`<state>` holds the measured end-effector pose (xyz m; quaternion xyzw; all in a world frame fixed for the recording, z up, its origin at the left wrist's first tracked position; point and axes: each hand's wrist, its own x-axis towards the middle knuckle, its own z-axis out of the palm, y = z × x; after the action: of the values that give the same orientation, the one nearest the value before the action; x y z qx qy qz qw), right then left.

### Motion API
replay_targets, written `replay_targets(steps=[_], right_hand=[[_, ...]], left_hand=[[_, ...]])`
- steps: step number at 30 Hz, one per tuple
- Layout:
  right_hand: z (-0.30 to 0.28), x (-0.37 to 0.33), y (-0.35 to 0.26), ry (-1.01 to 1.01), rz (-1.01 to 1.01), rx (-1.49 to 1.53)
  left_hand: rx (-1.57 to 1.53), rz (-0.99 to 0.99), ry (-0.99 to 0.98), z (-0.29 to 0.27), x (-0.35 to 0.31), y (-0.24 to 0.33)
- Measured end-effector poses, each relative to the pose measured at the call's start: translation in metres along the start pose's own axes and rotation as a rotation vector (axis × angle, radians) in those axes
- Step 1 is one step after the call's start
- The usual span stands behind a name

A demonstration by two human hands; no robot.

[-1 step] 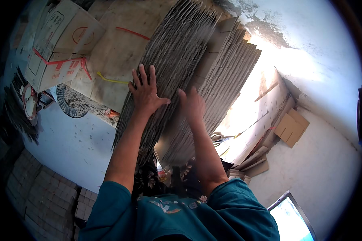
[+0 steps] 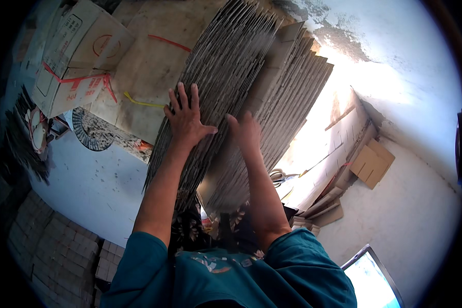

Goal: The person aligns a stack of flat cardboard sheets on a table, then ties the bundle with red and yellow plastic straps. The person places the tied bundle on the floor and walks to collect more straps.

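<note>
A long row of cardboard sheets (image 2: 226, 56) stands on edge in front of me, its ridged edges facing up. A gap splits off a second batch of cardboard sheets (image 2: 292, 82) on the right. My left hand (image 2: 187, 120) lies on the edges of the left batch, open, fingers spread and thumb stretched to the right. My right hand (image 2: 246, 136) is over the gap, against the right batch, its thumb pointing up and left. Blur and the angle hide most of its fingers, so I cannot tell whether it grips a sheet.
A printed carton (image 2: 82, 56) with red strapping stands far left, beside a worn tabletop (image 2: 143, 77) with red and yellow straps. Scissors (image 2: 277, 177) lie right of the sheets. Slotted cardboard pieces (image 2: 372, 163) are farther right, a screen (image 2: 374, 277) lower right, stacked blocks (image 2: 56, 246) lower left.
</note>
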<state>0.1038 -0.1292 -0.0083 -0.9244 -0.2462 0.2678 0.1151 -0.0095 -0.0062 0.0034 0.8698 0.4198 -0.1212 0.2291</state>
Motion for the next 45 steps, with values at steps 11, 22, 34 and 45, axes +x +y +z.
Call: replay_targets(steps=[11,22,34,45], right_hand=[[0.003,0.028,-0.001,-0.194,0.163,0.633],[0.025,0.034,0.026,-0.047,0.011,0.333],[-0.025,0.031,-0.009,-0.163,0.306,0.646],[0.001,0.03,0.039,0.047,0.085,0.369]], left_hand=[[-0.014,0.02,0.002,0.002,0.0,-0.002],[0.001,0.03,0.008,0.004,0.0,-0.002],[0.003,0.004,-0.01,0.003,-0.001,-0.003],[0.007,0.028,0.039,0.005,0.001,-0.003]])
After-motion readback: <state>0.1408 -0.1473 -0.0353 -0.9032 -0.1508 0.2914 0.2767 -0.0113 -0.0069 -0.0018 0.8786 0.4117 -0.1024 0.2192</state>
